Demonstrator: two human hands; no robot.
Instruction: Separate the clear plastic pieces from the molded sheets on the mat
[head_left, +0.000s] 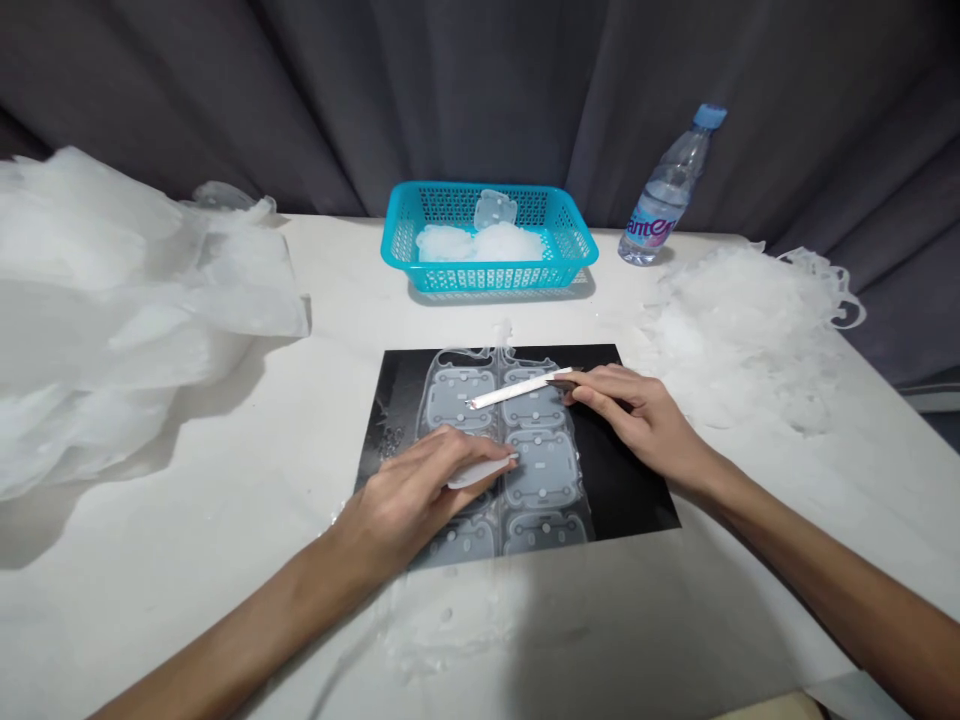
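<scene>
On a black mat lies a translucent moulded sheet with rounded rectangular pads in two columns. My left hand rests over the sheet's left column, its fingers closed on a loose, translucent flat pad. At the sheet's upper right, my right hand pinches a slim white stick-like tool by its dark end. The tool slants over the top pads, its small tip toward the left; I cannot tell whether the tip touches them. Part of the left column is hidden under my left hand.
Behind the mat stands a blue perforated basket holding several translucent pads. A water bottle is to its right. Translucent scraps are heaped at the right, and a large pile of whitish sheets covers the left of the white table.
</scene>
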